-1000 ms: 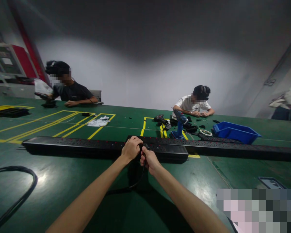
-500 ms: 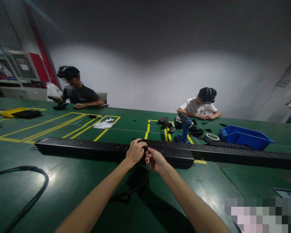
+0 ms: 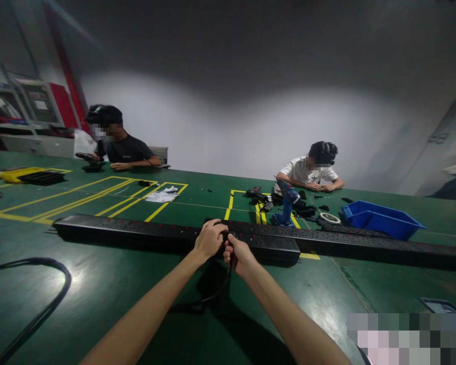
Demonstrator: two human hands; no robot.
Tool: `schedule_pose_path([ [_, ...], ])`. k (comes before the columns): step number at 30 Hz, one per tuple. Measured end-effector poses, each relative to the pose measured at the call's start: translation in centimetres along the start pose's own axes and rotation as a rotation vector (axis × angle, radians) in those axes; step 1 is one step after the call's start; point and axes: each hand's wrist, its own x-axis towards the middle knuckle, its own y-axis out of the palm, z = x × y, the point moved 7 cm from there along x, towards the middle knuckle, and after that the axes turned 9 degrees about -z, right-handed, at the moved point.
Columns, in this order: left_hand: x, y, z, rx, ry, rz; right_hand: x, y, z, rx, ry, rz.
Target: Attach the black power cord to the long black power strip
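Note:
A long black power strip with rows of sockets and small red dots lies across the green table in front of me. My left hand rests on top of it with curled fingers, gripping its upper side near the middle. My right hand is beside it, fingers closed around the end of a black cable and held against the strip's front. The cable's tip is hidden by my fingers and thumb. From my right hand the cable hangs down in a curve onto the table.
Behind lies a second long power strip, reaching right. A blue bin, a blue cordless drill and a tape roll stand beyond. Looped cable lies left. Two people sit across the table.
The view has shifted slightly. My right hand stays at the strip with the cable, its thumb a little closer to my left fingers. My left hand stays on the strip.

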Motion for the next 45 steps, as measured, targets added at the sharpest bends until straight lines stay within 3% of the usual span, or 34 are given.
schedule_pose_path([
  [4,0.0,0.1,0.3,0.001,-0.006,0.018,-0.1,0.6,1.4,0.012,0.048,0.029],
  [9,-0.2,0.3,0.5,0.000,-0.006,-0.007,0.0,0.3,0.4,0.033,0.024,0.040],
  [19,-0.1,0.3,0.3,-0.030,-0.017,0.006,0.2,-0.7,-1.2,-0.006,-0.293,0.029],
  [26,-0.2,0.4,0.3,-0.020,0.002,0.020,-0.4,0.5,0.7,0.022,0.016,0.018],
  [29,-0.3,0.5,0.4,-0.013,-0.004,0.035,-0.5,0.5,1.3,0.005,0.035,0.031],
  [33,-0.4,0.6,0.4,-0.006,-0.016,0.039,-0.3,0.0,0.4,-0.016,0.010,0.012],
  [39,-0.3,0.5,0.3,-0.020,-0.016,0.023,-0.6,-0.3,-0.4,-0.085,-0.121,-0.043],
  [45,-0.1,0.3,0.4,-0.036,-0.028,0.027,-0.5,0.4,1.3,-0.095,-0.028,-0.006],
])
